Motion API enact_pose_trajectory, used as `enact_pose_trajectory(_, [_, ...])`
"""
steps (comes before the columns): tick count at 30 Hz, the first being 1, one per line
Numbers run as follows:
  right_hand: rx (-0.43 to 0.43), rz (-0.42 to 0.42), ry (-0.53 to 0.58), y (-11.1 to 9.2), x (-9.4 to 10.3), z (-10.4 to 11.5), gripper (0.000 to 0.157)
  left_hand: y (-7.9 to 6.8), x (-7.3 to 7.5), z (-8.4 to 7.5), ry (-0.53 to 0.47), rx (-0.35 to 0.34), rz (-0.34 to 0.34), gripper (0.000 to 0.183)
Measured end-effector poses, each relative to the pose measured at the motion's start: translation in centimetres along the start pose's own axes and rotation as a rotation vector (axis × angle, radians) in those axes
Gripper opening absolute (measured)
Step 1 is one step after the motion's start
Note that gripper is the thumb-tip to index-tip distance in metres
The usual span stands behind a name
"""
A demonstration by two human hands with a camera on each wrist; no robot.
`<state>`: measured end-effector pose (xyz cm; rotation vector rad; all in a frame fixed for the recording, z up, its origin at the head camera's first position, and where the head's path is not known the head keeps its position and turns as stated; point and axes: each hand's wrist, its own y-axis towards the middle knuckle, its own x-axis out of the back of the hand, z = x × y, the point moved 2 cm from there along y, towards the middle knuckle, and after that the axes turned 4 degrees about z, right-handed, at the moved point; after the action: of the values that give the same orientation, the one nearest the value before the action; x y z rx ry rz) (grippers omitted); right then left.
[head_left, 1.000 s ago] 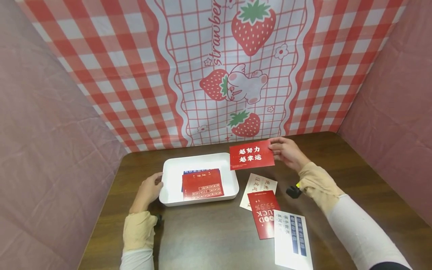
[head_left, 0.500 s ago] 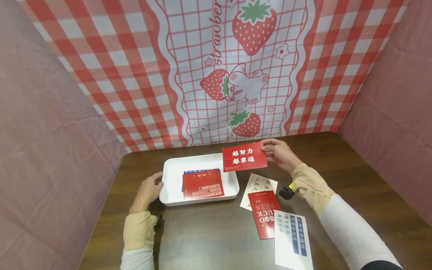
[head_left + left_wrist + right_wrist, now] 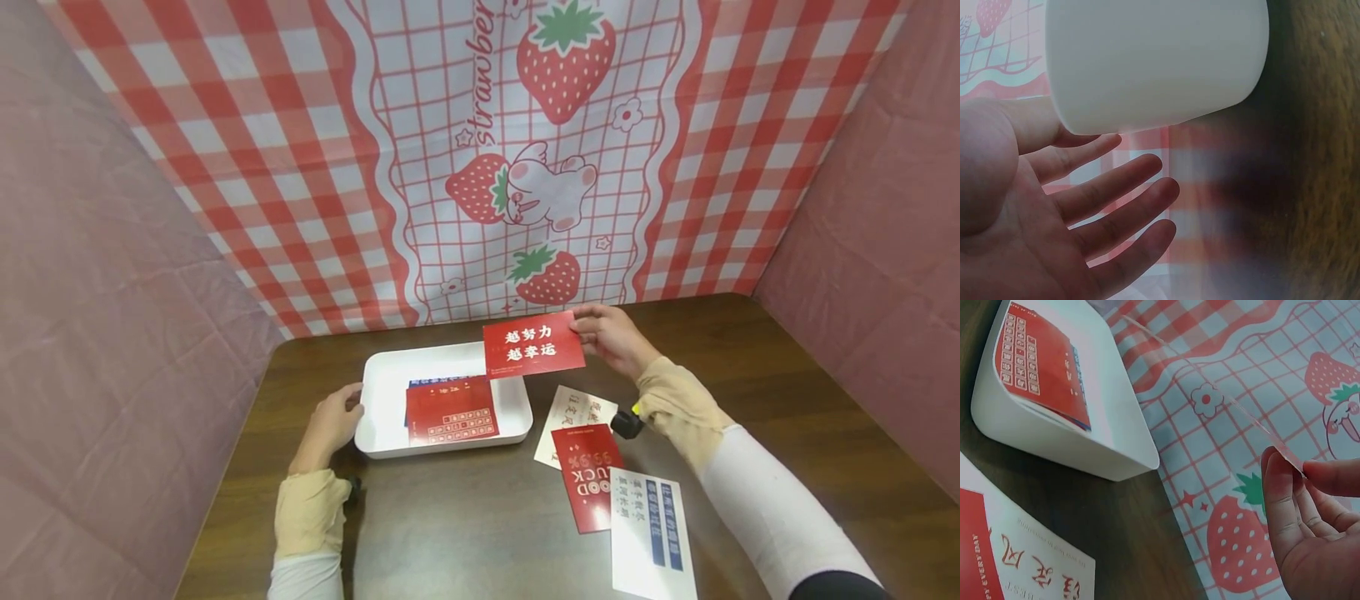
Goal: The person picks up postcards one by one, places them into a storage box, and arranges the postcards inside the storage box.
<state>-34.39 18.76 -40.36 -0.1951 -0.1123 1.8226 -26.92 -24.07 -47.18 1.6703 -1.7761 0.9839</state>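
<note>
"What's behind your white tray (image 3: 386, 400)?"

"A red-and-white strawberry cloth (image 3: 420, 125), hanging past its far side. Beneath it, the brown counter (image 3: 450, 517) spreads out around all its sides."

"And you, where are you holding on?"

"My left hand (image 3: 327, 422) is at the tray's left end, fingers relaxed and apart (my thumb tip is hidden by the tray's wall, so I can't tell whether it touches). My right hand (image 3: 617, 340), off the tray's far right corner, pinches a red card (image 3: 532, 346) by one end, thumb against fingers."

"Where's that card, exactly?"

"Held up off the counter. From where I look it covers the tray's far right corner, its white characters facing me."

"Any more of them?"

"Right of the tray and nearer me, three overlap: a white card (image 3: 652, 533) with blue bands lies partly over the red LUCK card (image 3: 587, 479), which lies partly over a cream card (image 3: 562, 408). Inside the tray, another red card (image 3: 450, 408) covers most of a blue card (image 3: 435, 382)."
</note>
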Motion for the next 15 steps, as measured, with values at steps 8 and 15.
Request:
enact_pose_trajectory(8, [0.011, 0.029, -0.011, 0.2, -1.0, 0.2, 0.031, 0.1, -0.1, 0.2, 0.020, -0.019, -0.027, 0.047])
enact_pose_trajectory(15, [-0.009, 0.042, 0.048, 0.4, -2.3, -0.2, 0.023, 0.1, 0.0, 0.2, 0.014, -0.017, -0.028, 0.047])
